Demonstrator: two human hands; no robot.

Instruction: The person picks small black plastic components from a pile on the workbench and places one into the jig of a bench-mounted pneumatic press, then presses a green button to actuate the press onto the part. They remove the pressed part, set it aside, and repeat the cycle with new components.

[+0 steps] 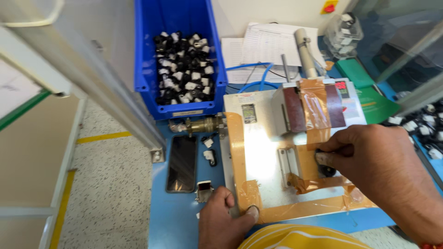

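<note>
Where tape crinkles, both hands (369, 170) on glossy metal plate (258, 157)

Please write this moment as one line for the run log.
left hand: rests on taped metal plate corner | right hand: pinches small black part on plate | blue bin: black and white parts | phone: lies left of plate

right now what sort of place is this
Most likely a factory assembly bench. A deep blue plastic bin holds many small black-and-white parts, the right hand works at a taped metal fixture plate on a blue worktable, and yellow lines mark the floor.
</note>
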